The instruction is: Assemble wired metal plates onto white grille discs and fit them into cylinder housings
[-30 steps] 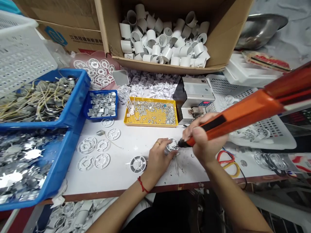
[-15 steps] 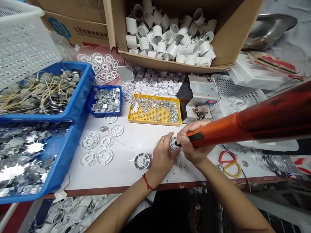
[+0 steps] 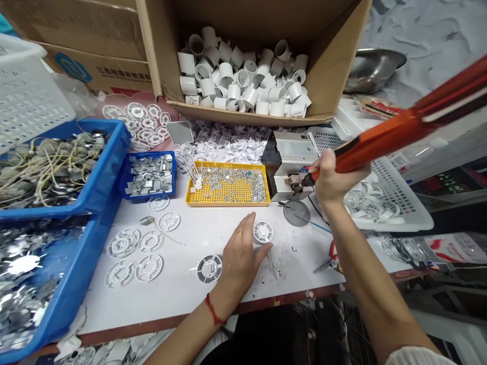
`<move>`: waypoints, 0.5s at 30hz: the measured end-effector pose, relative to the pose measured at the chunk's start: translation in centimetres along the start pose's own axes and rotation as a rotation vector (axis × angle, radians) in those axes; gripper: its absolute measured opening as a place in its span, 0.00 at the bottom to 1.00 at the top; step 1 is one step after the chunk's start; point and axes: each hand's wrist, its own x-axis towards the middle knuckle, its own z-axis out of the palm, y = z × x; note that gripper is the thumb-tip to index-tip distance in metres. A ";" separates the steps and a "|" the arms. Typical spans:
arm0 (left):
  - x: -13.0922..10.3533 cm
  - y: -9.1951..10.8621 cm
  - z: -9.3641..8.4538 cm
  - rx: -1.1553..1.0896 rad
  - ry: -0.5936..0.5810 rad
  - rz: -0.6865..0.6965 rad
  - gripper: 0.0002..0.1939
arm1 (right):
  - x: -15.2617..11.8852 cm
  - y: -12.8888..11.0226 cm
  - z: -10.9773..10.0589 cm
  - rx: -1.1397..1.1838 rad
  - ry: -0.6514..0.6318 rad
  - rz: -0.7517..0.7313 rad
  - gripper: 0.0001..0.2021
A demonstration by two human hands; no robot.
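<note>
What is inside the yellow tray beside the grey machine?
The yellow tray holds many small metal pieces, densest toward the right end. White wires reach into its left end. Whatever lies beneath the densest pieces is covered and cannot be seen.

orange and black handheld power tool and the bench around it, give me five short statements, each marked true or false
1. The right hand grips the orange and black handheld power tool. True.
2. The yellow perforated plastic tray holds small metal pieces. True.
3. The tool's tip is inside the tray. False: it is at the front of the silver metal box-shaped machine.
4. The left hand grips the tray. False: it is beside a round white plastic disc.
5. The brown cardboard box holds white plastic cylinders. True.
</note>
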 end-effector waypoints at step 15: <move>-3.7 -4.7 -2.6 -0.103 0.127 -0.243 0.24 | 0.2 1.3 -1.2 -0.068 -0.046 0.072 0.14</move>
